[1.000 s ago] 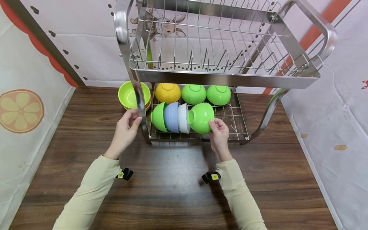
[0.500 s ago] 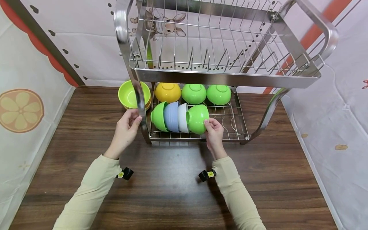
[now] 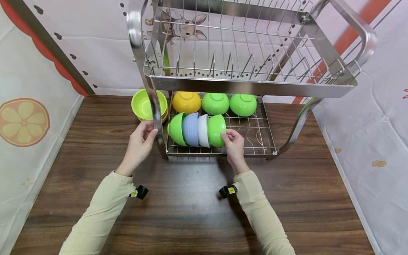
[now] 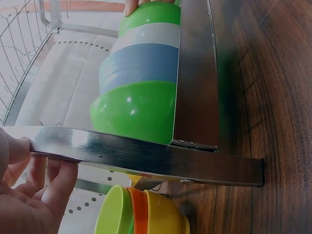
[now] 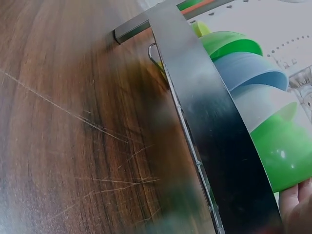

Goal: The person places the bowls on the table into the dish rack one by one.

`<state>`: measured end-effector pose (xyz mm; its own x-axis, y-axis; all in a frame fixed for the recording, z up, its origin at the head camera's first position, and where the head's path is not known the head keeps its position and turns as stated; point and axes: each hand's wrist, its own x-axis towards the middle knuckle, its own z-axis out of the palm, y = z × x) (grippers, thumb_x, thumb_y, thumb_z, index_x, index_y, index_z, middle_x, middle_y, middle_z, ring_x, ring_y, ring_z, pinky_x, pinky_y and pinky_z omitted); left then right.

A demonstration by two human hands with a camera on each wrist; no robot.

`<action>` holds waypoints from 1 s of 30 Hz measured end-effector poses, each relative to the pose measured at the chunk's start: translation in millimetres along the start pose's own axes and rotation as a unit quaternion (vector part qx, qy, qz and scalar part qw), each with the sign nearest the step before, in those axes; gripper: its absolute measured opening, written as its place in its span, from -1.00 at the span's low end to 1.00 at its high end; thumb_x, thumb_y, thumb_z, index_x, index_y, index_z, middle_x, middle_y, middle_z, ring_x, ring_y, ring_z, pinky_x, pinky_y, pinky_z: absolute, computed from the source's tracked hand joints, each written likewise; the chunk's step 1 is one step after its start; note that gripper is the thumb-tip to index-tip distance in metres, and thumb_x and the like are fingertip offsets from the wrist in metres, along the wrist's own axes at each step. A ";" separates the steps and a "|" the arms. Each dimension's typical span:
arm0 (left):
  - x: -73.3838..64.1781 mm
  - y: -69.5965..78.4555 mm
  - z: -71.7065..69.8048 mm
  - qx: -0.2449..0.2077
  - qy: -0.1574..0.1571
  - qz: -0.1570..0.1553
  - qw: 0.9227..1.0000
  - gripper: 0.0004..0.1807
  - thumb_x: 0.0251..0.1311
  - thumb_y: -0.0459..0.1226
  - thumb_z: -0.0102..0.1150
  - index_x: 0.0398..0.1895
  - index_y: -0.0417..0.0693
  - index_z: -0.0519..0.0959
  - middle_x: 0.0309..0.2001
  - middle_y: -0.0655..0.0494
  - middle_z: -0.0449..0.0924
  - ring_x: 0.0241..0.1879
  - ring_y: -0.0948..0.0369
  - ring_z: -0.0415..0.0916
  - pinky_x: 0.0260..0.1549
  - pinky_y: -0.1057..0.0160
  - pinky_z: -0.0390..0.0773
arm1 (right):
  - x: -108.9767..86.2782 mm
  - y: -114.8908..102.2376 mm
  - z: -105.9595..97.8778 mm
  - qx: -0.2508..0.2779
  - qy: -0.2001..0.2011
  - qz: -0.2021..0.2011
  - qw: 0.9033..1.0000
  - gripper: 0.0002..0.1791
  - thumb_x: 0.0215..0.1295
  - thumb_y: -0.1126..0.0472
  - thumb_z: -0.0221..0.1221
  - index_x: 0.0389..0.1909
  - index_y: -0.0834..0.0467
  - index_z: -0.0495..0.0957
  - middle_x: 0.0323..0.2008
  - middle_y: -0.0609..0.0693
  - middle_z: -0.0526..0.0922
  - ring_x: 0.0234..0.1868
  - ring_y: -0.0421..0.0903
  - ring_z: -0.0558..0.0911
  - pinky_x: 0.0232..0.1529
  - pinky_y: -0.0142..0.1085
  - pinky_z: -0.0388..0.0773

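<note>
In the head view my right hand [image 3: 234,145] pinches a bright green bowl [image 3: 216,131] by its right side, at the right end of the front row on the lower shelf. The bowl lies on its side, its left part tucked against a white bowl [image 3: 203,131]. Left of that stand a blue bowl [image 3: 191,131] and another green bowl [image 3: 177,130], tipped sideways too. My left hand [image 3: 140,141] holds the left front post [image 4: 102,148] of the metal dish rack, thumb on one side and fingers on the other, as the left wrist view shows.
Behind the row sit an upturned yellow bowl [image 3: 186,102] and two upturned green bowls [image 3: 215,105]. A stack of bowls [image 3: 143,106], lime on top, stands left of the rack. The wire upper tier [image 3: 248,86] overhangs the lower shelf [image 3: 258,136]. Wooden table [image 3: 191,212] lies in front.
My right hand has moved left with the green bowl, bringing it up against the white bowl and turning its foot out of sight. The left hand has stayed on the post.
</note>
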<state>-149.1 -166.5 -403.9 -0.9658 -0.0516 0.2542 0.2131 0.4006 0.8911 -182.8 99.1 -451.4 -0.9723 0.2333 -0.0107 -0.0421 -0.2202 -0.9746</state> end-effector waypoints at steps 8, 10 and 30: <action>0.2 -0.9 0.7 -0.002 0.002 0.006 1.000 -0.75 0.24 -0.39 -0.01 -0.07 -0.39 0.41 -0.27 -0.27 0.51 -0.38 0.49 0.37 -0.36 0.61 0.37 | -1.2 1.8 1.8 -0.072 -0.011 -0.027 0.997 -0.89 0.09 0.52 0.12 -0.37 0.54 0.47 -0.61 -0.10 0.61 -0.56 -0.34 0.55 -0.48 -0.50 0.50; 0.2 -1.3 0.7 -0.002 0.004 0.007 1.000 -0.75 0.24 -0.38 -0.01 -0.07 -0.39 0.41 -0.28 -0.27 0.51 -0.39 0.49 0.37 -0.37 0.61 0.37 | -2.2 1.8 2.2 -0.092 -0.021 -0.030 0.995 -0.88 0.08 0.52 0.12 -0.37 0.54 0.47 -0.56 0.04 0.64 -0.55 -0.35 0.56 -0.46 -0.50 0.52; 0.8 -0.5 -0.1 0.001 -0.004 0.003 1.000 -0.75 0.25 -0.36 -0.01 -0.08 -0.38 0.41 -0.29 -0.26 0.51 -0.42 0.47 0.37 -0.41 0.59 0.38 | -4.2 2.0 0.7 -0.187 -0.073 -0.042 0.979 -0.89 0.06 0.49 0.15 -0.42 0.52 0.50 -0.45 0.33 0.63 -0.56 -0.41 0.54 -0.46 -0.56 0.48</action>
<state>-149.9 -166.8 -404.2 -0.9658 -0.0422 0.2559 0.2179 0.4034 0.8887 -178.9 97.0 -453.2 -0.9927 0.0927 0.0775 -0.0617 0.1628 -0.9847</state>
